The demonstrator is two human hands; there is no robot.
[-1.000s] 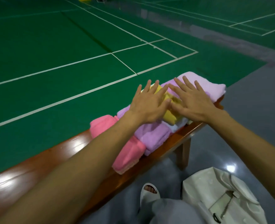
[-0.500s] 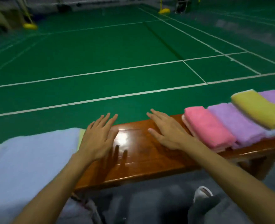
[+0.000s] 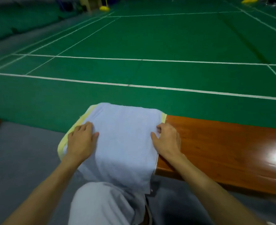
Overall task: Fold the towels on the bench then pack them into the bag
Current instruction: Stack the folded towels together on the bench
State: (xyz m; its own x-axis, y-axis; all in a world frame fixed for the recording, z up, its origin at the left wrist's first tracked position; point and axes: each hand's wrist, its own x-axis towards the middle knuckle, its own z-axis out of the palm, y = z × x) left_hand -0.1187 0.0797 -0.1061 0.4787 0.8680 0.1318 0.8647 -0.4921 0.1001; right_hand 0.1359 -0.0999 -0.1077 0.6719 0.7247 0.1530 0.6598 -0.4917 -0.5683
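Observation:
A pale blue towel [image 3: 124,140] lies spread over the left end of the wooden bench [image 3: 223,146], its near edge hanging down over the front. A yellow towel [image 3: 69,133] lies under it and shows as a thin border on the left and at the far right corner. My left hand [image 3: 82,140] grips the blue towel's left side with curled fingers. My right hand [image 3: 168,140] pinches the blue towel's right edge, fingers curled round it. The bag and the folded towels are out of view.
My knee in light grey trousers [image 3: 101,205] sits just below the hanging towel. The bare, glossy bench top runs off to the right. Grey floor lies to the left, and a green court with white lines lies beyond the bench.
The view has swung left from the folded pile to the bench's left end. Both hands, flat and held apart before, now grip the two sides of the blue towel.

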